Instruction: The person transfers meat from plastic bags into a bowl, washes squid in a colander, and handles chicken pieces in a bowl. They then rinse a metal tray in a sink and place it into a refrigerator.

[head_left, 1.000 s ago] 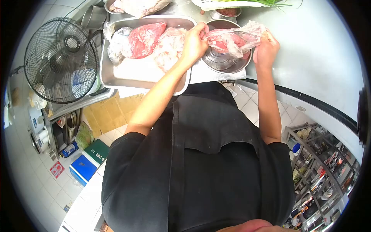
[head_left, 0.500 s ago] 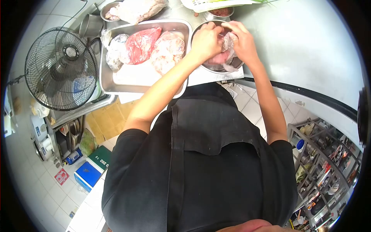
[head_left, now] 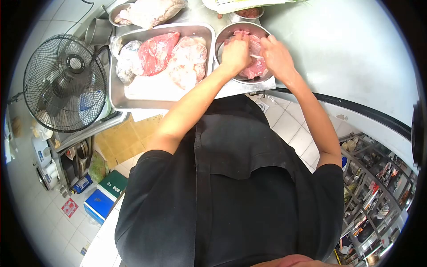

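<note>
A round metal bowl [head_left: 217, 43] with raw pink meat [head_left: 255, 68] in it stands at the top centre. My left hand [head_left: 236, 54] reaches over the bowl's left part, its fingers bent down onto the meat. On the bowl's right side my right hand [head_left: 276, 57] has its fingers pressed together at the edge of the meat and clear film. The fingertips of both hands are partly hidden. Left of the bowl, a rectangular steel tray [head_left: 116, 95] holds several film-wrapped pieces of meat [head_left: 156, 54].
Behind the tray is a small bowl [head_left: 116, 13] with a bagged piece of meat. Another small bowl [head_left: 250, 13] and a light green basket [head_left: 231, 5] sit at the back. A black fan [head_left: 74, 63] stands left. A metal rack [head_left: 369, 196] is at lower right.
The crumpled film between my hands has opened out, and more pink meat shows in the bowl. My hands are now farther apart. The whole view has shifted slightly.
</note>
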{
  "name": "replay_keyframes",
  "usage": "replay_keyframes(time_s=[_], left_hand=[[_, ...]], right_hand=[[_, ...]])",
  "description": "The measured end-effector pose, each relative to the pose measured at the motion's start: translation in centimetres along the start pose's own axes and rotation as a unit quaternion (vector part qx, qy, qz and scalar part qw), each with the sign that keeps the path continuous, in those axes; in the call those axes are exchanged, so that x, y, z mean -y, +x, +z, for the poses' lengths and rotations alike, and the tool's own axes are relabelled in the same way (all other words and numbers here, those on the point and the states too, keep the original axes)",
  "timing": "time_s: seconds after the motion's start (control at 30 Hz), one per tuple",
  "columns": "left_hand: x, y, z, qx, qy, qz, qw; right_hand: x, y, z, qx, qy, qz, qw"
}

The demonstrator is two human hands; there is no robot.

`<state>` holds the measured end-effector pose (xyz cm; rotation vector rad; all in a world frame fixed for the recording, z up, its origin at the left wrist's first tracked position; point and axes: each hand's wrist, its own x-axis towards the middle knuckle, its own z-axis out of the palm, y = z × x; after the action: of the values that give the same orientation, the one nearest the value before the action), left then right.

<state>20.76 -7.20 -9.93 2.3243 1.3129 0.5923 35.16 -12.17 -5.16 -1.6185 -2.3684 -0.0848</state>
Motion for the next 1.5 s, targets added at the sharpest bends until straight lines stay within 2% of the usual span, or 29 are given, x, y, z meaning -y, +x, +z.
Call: replay_keyframes(time_s=[0.03,0.07,0.1,0.13,0.2,0.23,0.27,0.3,0.4,0.43,0.5,0.57,0.63,0.7,0.8,0.83,0.9,0.93,1.03,1.1,1.13,1.17,1.2,1.23,1.27,1.3,1.4,1.43,1.5], left_hand=[[0.1,-0.1,-0.4,-0.001,-0.001,0.001,1.000],[0.2,-0.1,-0.9,-0.026,-0.028,0.041,0.998],[0.3,0.0,-1.2,-0.050,-0.054,0.080,0.994],[0.2,0.0,-1.4,-0.049,-0.054,0.080,0.994],[0.3,0.2,-1.7,-0.032,-0.050,0.195,0.979],[0.6,0.2,-1.5,-0.032,-0.049,0.195,0.979],[0.9,0.2,-1.2,0.022,-0.062,0.172,0.983],[1.2,0.3,-0.9,0.076,-0.074,0.149,0.983],[1.9,1.1,-0.3,0.068,-0.123,0.101,0.985],[1.8,1.2,-0.5,0.069,-0.122,0.104,0.985],[1.5,1.3,-1.0,-0.012,-0.159,0.121,0.980],[0.8,1.1,-1.5,0.016,-0.161,0.098,0.982],[0.4,1.1,-2.1,-0.042,-0.139,0.084,0.986],[0.9,1.1,-2.2,-0.041,-0.127,0.088,0.987],[1.3,1.1,-2.2,-0.026,-0.117,0.077,0.990],[1.3,1.1,-2.3,-0.009,-0.116,0.068,0.991],[1.2,1.0,-2.6,-0.005,-0.112,0.061,0.992],[1.2,1.2,-2.7,0.000,-0.108,0.056,0.993],[0.9,0.9,-3.3,0.015,-0.115,0.030,0.993],[0.7,0.8,-3.4,0.004,-0.111,0.024,0.993],[0.7,0.8,-3.2,0.011,-0.101,0.016,0.995],[0.7,0.7,-3.0,0.017,-0.090,0.007,0.996],[0.7,0.6,-2.8,0.011,-0.052,0.014,0.998],[1.4,0.4,-1.4,-0.036,-0.042,0.061,0.997],[1.8,0.4,-0.4,-0.041,-0.016,0.064,0.997],[2.3,0.5,0.0,-0.044,0.010,0.067,0.997],[1.8,-0.3,-1.5,0.061,-0.006,0.068,0.996],[2.1,-0.5,-1.2,0.060,-0.015,0.068,0.996],[2.7,-0.9,-0.3,-0.047,-0.028,0.171,0.984]], right_hand=[[0.0,-0.5,0.4,0.013,0.077,0.019,0.997],[-0.1,-0.8,0.6,0.024,0.154,0.039,0.987],[-0.4,-0.9,0.6,0.023,0.154,0.040,0.987],[-0.7,-1.2,0.6,0.021,0.195,0.043,0.980],[-0.6,-1.3,0.7,0.019,0.237,0.045,0.970],[-0.4,-1.5,0.8,0.000,0.319,0.091,0.944],[-0.1,-1.5,0.8,-0.019,0.397,0.136,0.907],[0.1,-1.5,0.8,-0.020,0.398,0.136,0.907],[1.6,-1.5,0.5,-0.028,0.362,0.171,0.916],[2.4,-1.4,0.2,-0.032,0.310,0.168,0.935],[2.9,-1.0,0.4,-0.039,0.255,0.169,0.951],[2.9,-0.3,1.7,-0.013,0.125,0.176,0.976],[2.9,0.4,1.6,-0.015,0.143,0.184,0.972],[2.6,0.4,1.5,-0.086,0.143,0.074,0.983],[2.9,0.1,1.7,-0.140,0.211,0.055,0.966],[2.9,0.0,2.1,-0.140,0.210,0.052,0.966],[3.1,-0.2,3.0,-0.161,0.283,0.143,0.935],[3.1,-0.1,3.4,-0.162,0.284,0.139,0.935],[4.2,0.6,2.4,-0.178,0.237,0.153,0.943],[5.5,1.1,0.9,-0.124,0.117,0.189,0.967],[5.5,1.3,1.1,-0.132,0.068,0.183,0.972],[5.1,1.5,1.5,-0.134,0.072,0.178,0.972],[4.2,1.6,2.3,-0.132,0.032,0.162,0.977],[3.4,2.0,3.1,-0.131,-0.005,0.141,0.981],[2.7,2.5,4.0,-0.190,0.010,0.105,0.976],[2.4,2.7,4.1,-0.193,0.021,0.093,0.976],[1.5,3.2,3.7,-0.202,-0.013,0.079,0.976],[0.9,3.0,3.5,-0.219,-0.023,0.061,0.974],[-0.5,2.6,2.7,-0.230,-0.046,0.050,0.971]])
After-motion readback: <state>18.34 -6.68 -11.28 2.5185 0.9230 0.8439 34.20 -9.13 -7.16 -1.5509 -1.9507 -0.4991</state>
